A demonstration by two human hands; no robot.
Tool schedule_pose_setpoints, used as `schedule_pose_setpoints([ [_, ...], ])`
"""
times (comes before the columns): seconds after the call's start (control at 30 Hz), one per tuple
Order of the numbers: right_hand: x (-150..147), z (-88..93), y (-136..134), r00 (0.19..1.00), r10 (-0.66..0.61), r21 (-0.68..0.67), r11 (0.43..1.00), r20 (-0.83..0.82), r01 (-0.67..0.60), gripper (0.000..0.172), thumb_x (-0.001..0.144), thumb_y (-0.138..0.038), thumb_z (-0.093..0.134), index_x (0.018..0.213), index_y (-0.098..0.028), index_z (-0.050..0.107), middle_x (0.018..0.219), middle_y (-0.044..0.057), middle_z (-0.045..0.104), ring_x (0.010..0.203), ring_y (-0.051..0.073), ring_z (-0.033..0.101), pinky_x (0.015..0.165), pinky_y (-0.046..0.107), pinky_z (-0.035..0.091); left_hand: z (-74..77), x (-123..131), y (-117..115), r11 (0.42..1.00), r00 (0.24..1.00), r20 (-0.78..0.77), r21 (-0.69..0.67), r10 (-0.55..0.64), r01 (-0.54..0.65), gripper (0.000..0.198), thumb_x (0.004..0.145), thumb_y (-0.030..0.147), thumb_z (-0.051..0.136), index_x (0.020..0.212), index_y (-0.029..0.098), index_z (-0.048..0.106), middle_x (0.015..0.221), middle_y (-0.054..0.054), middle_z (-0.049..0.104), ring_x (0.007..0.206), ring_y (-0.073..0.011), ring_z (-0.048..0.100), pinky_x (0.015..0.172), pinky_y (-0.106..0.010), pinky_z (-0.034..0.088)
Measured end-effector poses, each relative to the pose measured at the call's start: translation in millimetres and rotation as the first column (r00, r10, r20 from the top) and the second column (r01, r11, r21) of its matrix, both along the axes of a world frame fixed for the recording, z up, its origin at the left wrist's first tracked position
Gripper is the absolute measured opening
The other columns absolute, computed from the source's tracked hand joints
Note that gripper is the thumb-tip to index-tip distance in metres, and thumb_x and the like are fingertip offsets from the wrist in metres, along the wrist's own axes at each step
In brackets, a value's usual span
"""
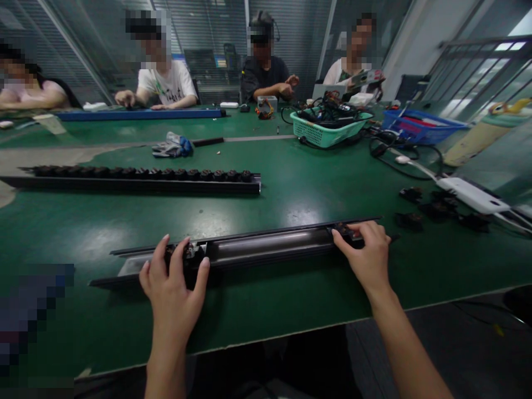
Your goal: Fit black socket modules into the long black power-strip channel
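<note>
Channel rail [266, 247], black metal, one: lies open side up along the near edge of the counter [282, 318]. Left component [198, 252], black: sits in the rail under the left hand [172, 293], fingers spread wide (grip cannot be told). Right component [341, 228], black: the right hand [369, 255] holds it, fingers narrow. Loose black parts [440, 208]: lie toward the right edge.

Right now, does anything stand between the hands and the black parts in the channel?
Nothing visible: the left hand is at one black part, the right hand at another, both inside the black channel.
</note>
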State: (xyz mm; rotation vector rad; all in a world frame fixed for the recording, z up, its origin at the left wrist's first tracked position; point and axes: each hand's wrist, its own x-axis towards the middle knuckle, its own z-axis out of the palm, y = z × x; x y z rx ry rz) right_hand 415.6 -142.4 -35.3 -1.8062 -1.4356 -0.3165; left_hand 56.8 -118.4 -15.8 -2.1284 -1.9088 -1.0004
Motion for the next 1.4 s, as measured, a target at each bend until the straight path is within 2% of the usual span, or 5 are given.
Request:
schedule_pose_setpoints([
  [0.33, 5, -0.7, 0, 0.999, -0.036, -0.004, 0.999, -0.030, 0.036, 0.026, 0.082, -0.045, 0.064, 0.084, -0.019, 0.058, 0.086, 0.004, 0.059, 0.085, 0.021, 0.052, 0.080, 0.037, 0.035, -0.3, 0, 0, 1.000, 1.000, -0.002, -0.001, 0.006, -0.006, 0.051, 0.092, 0.046, 0.048, 0.138, 0.024, 0.047, 0.156, -0.013, 0.030, 0.143, -0.0317, 0.030, 0.118, -0.051, 0.018],
  [0.53, 7, -3.1, 0, 0.995, -0.088, -0.002, 0.996, -0.052, 0.088, 0.026, 0.081, -0.044, 0.063, 0.084, -0.018, 0.059, 0.087, 0.004, 0.059, 0.087, 0.022, 0.052, 0.083, 0.038, 0.033, -0.6, 1, 1, 1.000, 1.000, -0.022, 0.010, 0.011, -0.010, 0.052, 0.093, 0.047, 0.046, 0.137, 0.019, 0.049, 0.155, -0.016, 0.032, 0.143, -0.0313, 0.031, 0.118, -0.050, 0.018],
  [0.7, 9, -3.6, 1, 0.980, -0.185, 0.008, 0.983, -0.072, 0.186, 0.028, 0.079, -0.046, 0.062, 0.083, -0.019, 0.058, 0.090, 0.005, 0.056, 0.091, 0.024, 0.049, 0.085, 0.039, 0.030, -0.7, 1, 0, 1.000, 1.000, -0.016, 0.012, 0.012, -0.012, 0.051, 0.093, 0.048, 0.046, 0.137, 0.020, 0.049, 0.154, -0.016, 0.033, 0.143, -0.0307, 0.031, 0.118, -0.050, 0.018],
  [0.87, 9, -2.6, 0, 0.975, -0.207, -0.010, 0.978, -0.080, 0.207, 0.028, 0.078, -0.047, 0.060, 0.083, -0.019, 0.058, 0.092, 0.005, 0.054, 0.095, 0.025, 0.047, 0.087, 0.041, 0.028, -0.9, 0, 0, 1.000, 1.000, -0.017, 0.014, 0.011, -0.010, 0.052, 0.093, 0.048, 0.046, 0.136, 0.019, 0.050, 0.154, -0.016, 0.033, 0.143, -0.0310, 0.030, 0.118, -0.049, 0.018],
  [1.4, 31, -7.5, -1, 0.951, -0.284, 0.049, 0.955, -0.120, 0.292, 0.029, 0.077, -0.047, 0.062, 0.085, -0.019, 0.063, 0.093, 0.009, 0.058, 0.095, 0.027, 0.049, 0.088, 0.044, 0.033, -1.0, 0, 0, 1.000, 1.000, -0.012, 0.020, 0.010, -0.010, 0.052, 0.093, 0.047, 0.047, 0.136, 0.019, 0.050, 0.154, -0.016, 0.033, 0.143, -0.0311, 0.032, 0.118, -0.050, 0.019],
])
